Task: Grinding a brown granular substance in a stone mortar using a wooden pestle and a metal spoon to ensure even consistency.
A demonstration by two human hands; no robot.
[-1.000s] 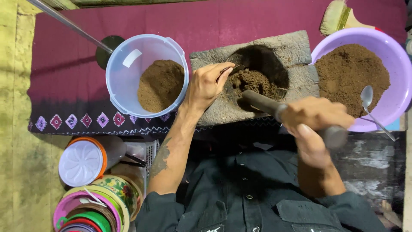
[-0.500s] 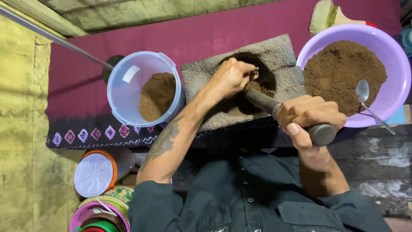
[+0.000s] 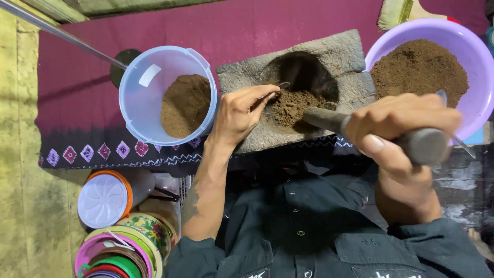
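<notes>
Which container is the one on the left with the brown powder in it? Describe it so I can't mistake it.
Start at the grey stone mortar in the middle of the maroon cloth. Just beyond the left hand stands a pale blue translucent tub, partly filled with brown powder. Unlike the purple bowl, it is deeper, less full, and sits left of the mortar.

A maroon cloth (image 3: pixel 206 25) with a patterned border serves as reference: a white lid with orange rim (image 3: pixel 104 198) and stacked coloured containers (image 3: pixel 121 252) lie below its lower-left edge, on the yellowish floor (image 3: pixel 20 206).

one stone mortar (image 3: pixel 339 56), one pestle (image 3: pixel 329 119), two powder-filled bowls (image 3: pixel 149 110)
</notes>
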